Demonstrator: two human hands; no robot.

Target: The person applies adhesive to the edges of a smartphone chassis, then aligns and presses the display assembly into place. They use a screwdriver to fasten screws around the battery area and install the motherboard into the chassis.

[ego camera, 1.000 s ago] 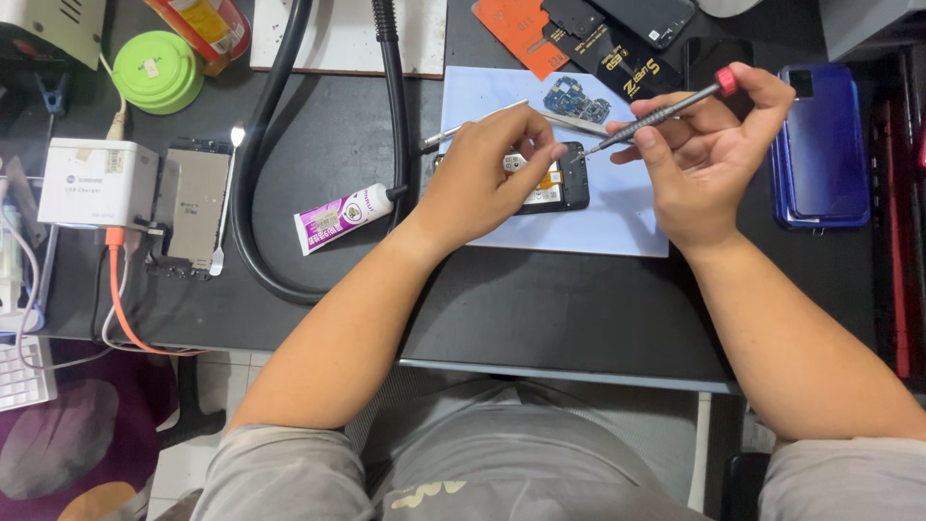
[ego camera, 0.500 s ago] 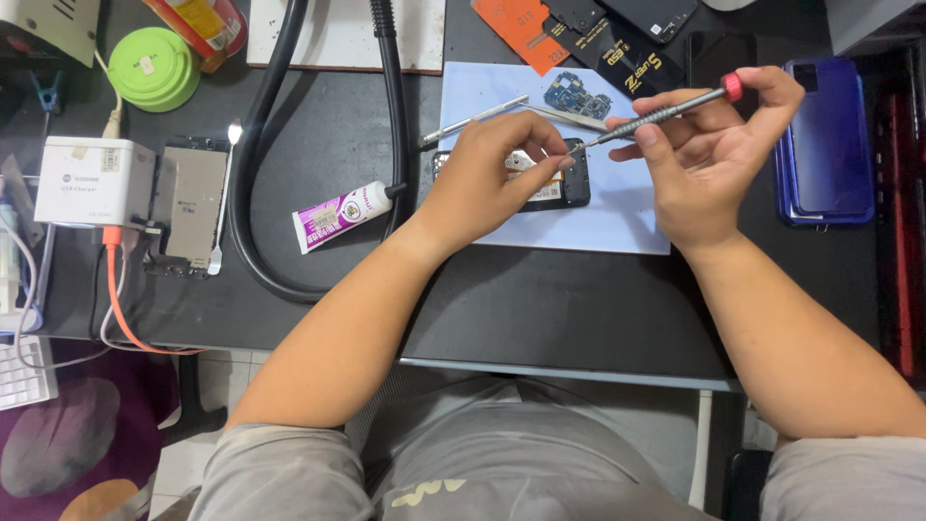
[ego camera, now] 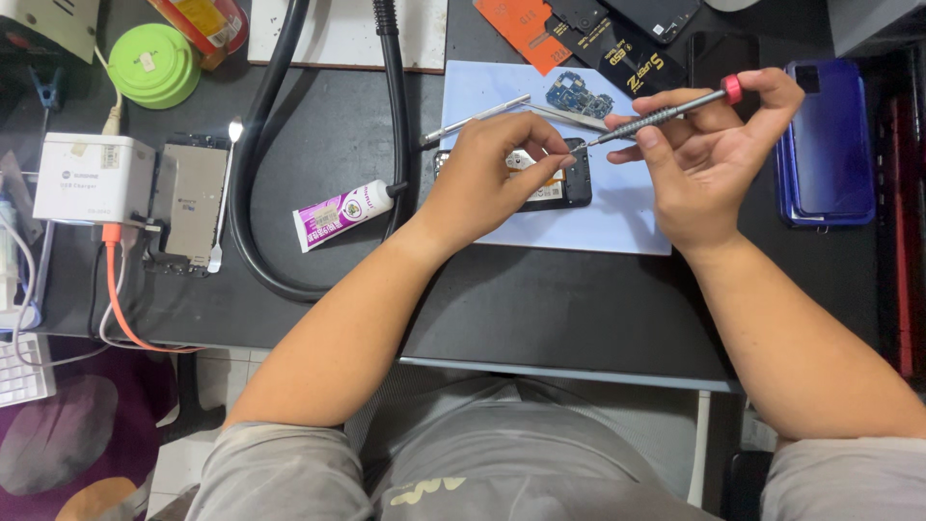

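Note:
An opened black phone (ego camera: 569, 183) lies on a pale blue mat (ego camera: 617, 217) on the dark table. My left hand (ego camera: 487, 178) rests on it, fingertips pinched at its upper edge, close to the tip of a screwdriver. My right hand (ego camera: 709, 159) grips that thin grey screwdriver with a red cap (ego camera: 675, 106), held slanted with its point down at the phone's top edge next to my left fingers. Metal tweezers (ego camera: 473, 121) lie on the mat just above my left hand. A small blue circuit board (ego camera: 579, 96) sits at the mat's far edge.
A purple and white glue tube (ego camera: 342, 214) lies left of the mat beside a thick black hose (ego camera: 251, 164). Further left are a white charger box (ego camera: 92, 178), another opened phone (ego camera: 188, 203) and a green round pad (ego camera: 154, 63). A blue phone (ego camera: 831, 145) lies at the right.
My right hand has tipped the screwdriver a little and its point now sits closer to my left fingertips. My left hand stays on the phone.

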